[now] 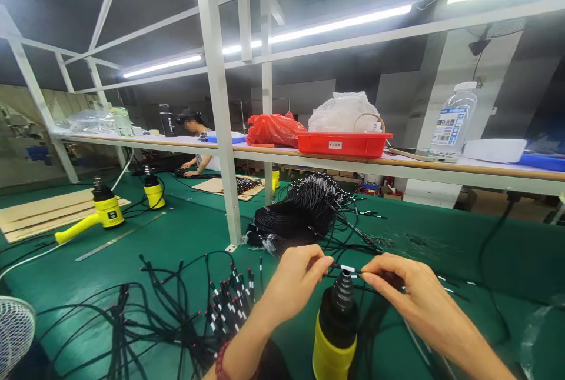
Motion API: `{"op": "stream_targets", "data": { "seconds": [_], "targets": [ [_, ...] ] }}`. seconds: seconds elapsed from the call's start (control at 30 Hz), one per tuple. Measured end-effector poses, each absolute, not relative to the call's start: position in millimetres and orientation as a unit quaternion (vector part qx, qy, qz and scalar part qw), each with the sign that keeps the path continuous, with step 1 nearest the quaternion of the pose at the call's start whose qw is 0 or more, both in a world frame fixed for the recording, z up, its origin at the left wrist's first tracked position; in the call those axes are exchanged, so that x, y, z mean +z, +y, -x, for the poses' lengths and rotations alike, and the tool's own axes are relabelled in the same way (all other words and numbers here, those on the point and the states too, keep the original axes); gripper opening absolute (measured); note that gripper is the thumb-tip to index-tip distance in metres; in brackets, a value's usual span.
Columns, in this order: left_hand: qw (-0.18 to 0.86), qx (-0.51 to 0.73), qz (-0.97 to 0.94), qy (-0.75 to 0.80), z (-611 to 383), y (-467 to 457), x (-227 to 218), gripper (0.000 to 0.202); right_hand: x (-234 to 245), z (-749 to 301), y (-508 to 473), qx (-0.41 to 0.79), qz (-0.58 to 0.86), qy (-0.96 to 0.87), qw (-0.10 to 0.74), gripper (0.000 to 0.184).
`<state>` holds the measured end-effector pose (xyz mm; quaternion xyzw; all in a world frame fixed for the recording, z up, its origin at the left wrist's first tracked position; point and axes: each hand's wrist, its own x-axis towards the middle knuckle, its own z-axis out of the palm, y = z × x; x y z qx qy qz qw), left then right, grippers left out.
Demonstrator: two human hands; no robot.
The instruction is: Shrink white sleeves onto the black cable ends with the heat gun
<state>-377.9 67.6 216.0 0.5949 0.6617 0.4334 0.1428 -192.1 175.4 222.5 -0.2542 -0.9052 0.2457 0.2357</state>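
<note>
Your left hand [291, 283] and right hand [412, 295] pinch the black cable [335, 265] between tight grips, its white sleeve [347, 269] centred above the yellow heat gun's nozzle [343, 292].

Between the fingers [309, 263] runs a thin black cable [335, 266], smooth and matt, with a small white plastic sleeve [348, 269] around it. Just below the fingers, a heat gun [336, 333] shows a glossy yellow plastic body and a ribbed black neck. The green desk [185, 233] around them has a smooth, faintly shiny coating. Well beyond the fingers, a glossy red plastic tray [344, 145] sits on a shelf [441, 163] with a wooden edge.
</note>
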Motion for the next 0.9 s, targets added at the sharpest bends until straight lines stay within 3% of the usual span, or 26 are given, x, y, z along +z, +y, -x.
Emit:
{"op": "stream_targets", "data": {
  "seconds": [0.47,0.57,0.73,0.9],
  "targets": [
    [0.149,0.48,-0.577,0.644,377.9,66.8,215.6,0.012,219.7,191.0,174.9,0.278,0.276,-0.892,0.226,0.029],
    [0.148,0.468,-0.581,0.65,378.5,65.6,217.1,0.017,220.8,190.2,173.8,0.28,0.269,-0.892,0.23,0.033],
    [0.13,0.413,-0.592,0.679,379.7,63.8,219.3,0.045,220.9,190.2,172.5,0.281,0.263,-0.89,0.243,0.034],
    [0.148,0.436,-0.586,0.667,378.8,64.3,216.1,0.038,221.7,190.8,172.5,0.278,0.266,-0.89,0.244,0.031]
  ]
}}
